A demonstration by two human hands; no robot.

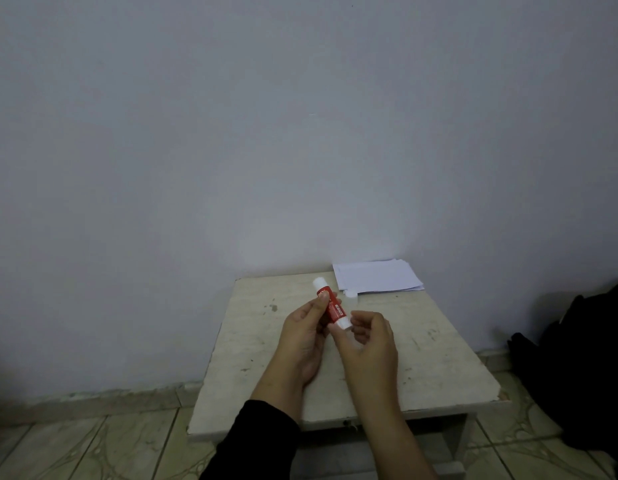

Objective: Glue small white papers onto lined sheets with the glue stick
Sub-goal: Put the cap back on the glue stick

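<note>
1. A dark bag [588, 368] is sitting on the floor right of the table [259, 368]; one stack of papers [377, 276] is lying at its far edge.
2. The left hand [302, 336] is gripping the one glue stick [330, 303] above the table, its thumb across the red barrel.
3. The right hand [368, 341] is pinching the stick's lower white end.

glue stick [330, 304]: red, white ends | papers [378, 276]: white | table [439, 358]: cream, scuffed | sleeve [259, 441]: black
</note>
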